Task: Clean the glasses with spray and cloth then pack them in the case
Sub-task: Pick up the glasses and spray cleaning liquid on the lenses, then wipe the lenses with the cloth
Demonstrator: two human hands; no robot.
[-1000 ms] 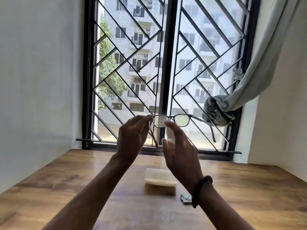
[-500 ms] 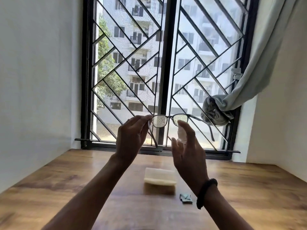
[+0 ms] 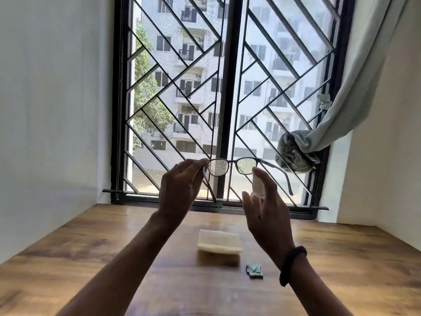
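Note:
My left hand (image 3: 180, 188) pinches the left corner of the thin dark-framed glasses (image 3: 232, 166) and holds them up against the window. Both lenses are speckled with droplets, and the arms hang unfolded. My right hand (image 3: 266, 213) grips a small clear spray bottle (image 3: 258, 187) just below the right lens, a finger resting on its top. A pale cream case (image 3: 218, 244) lies on the wooden table (image 3: 68, 258) beneath the hands. A small folded green cloth (image 3: 254, 271) lies to the right of the case.
A barred window (image 3: 230, 87) fills the far wall behind the glasses. A knotted grey curtain (image 3: 296, 153) hangs at the right side of it. White walls close in the table on the left and right.
My right hand with the spray bottle has moved rightward, from under the left lens to under the right lens. The left hand keeps the glasses held up in about the same place.

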